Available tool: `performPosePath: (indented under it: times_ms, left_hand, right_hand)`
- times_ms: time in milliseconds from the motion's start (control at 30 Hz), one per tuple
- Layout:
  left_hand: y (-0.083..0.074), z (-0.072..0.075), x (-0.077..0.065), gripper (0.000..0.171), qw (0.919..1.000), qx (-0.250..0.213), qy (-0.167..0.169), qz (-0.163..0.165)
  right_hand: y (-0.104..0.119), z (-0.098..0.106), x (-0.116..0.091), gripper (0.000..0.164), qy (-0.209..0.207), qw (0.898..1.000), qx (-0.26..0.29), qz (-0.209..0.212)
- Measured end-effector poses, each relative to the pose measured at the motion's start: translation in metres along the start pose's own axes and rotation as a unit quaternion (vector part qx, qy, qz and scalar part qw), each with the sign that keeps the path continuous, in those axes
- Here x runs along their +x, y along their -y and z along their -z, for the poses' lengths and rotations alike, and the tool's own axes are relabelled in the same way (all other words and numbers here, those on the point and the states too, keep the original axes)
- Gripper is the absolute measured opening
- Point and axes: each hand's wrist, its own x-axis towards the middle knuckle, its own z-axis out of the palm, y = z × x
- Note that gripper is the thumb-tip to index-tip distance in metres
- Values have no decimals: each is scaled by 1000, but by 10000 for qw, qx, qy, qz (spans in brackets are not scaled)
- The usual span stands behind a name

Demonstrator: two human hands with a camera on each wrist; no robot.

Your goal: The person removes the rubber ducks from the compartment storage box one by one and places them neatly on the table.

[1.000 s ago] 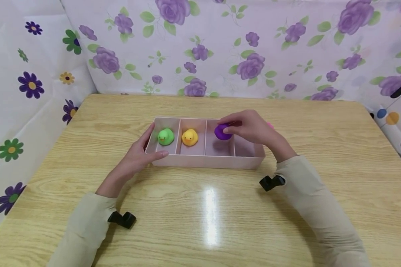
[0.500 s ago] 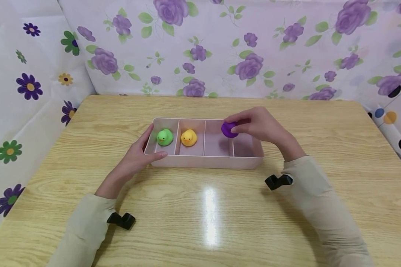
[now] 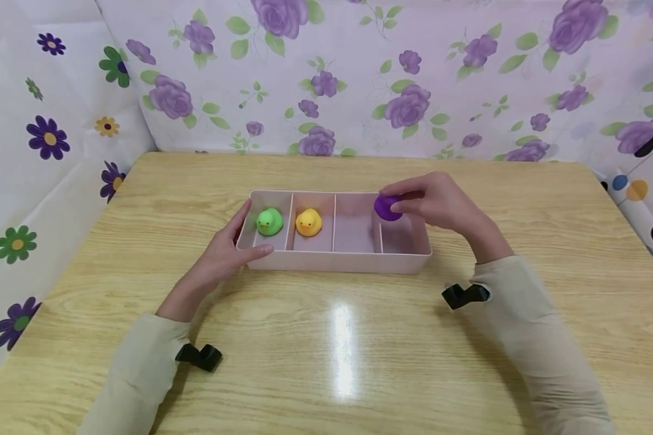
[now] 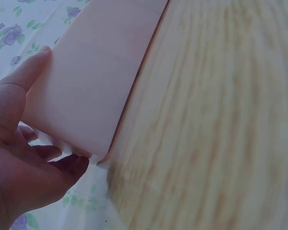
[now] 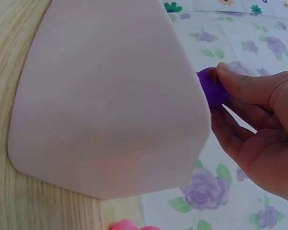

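A pale pink box [image 3: 332, 263] with several compartments in a row stands on the table. My left hand [image 3: 225, 254] holds its left end, thumb over the front rim; in the left wrist view the fingers bend round the corner. A green toy duck [image 3: 269, 222] sits in the leftmost compartment, a yellow toy duck [image 3: 308, 223] in the one beside it. My right hand [image 3: 438, 202] pinches a purple toy duck [image 3: 387, 207] between thumb and fingers, over the back of the divider between the two right compartments. The fingers partly hide the purple duck.
The box stands on a wooden table [image 3: 283, 338], with flowered cloth [image 3: 348, 72] behind it. A pink thing [image 5: 127, 225] shows at the bottom of the right wrist view, beyond the box's end.
My right hand has moved to the right with the purple duck, from over the third compartment to the divider beside it. The left hand and the box have stayed in place.
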Motion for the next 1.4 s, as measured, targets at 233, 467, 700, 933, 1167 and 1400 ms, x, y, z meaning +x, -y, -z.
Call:
performPosePath:
  times_ms: [233,467,700,933,1167,1400]
  left_hand:
    - [-1,0,0,98,10000,7,9,47]
    - [-2,0,0,97,10000,5,-12,74]
    - [-3,0,0,97,10000,8,-17,66]
    - [-2,0,0,97,10000,-20,-4,82]
    - [-2,1,-1,97,10000,-35,7,55]
    - [-2,1,-1,96,10000,-75,29,23]
  right_hand:
    - [-2,10,-6,28,-122,9999,-49,-51]
    - [-10,18,-10,28,-267,9996,-37,25]
    - [-17,25,-15,30,-327,9993,-84,-132]
    - [-23,31,-20,31,-428,9985,-287,-186]
    - [-29,36,-24,31,-523,9968,-556,-249]
    - [-35,42,-27,32,-511,9966,-544,-358]
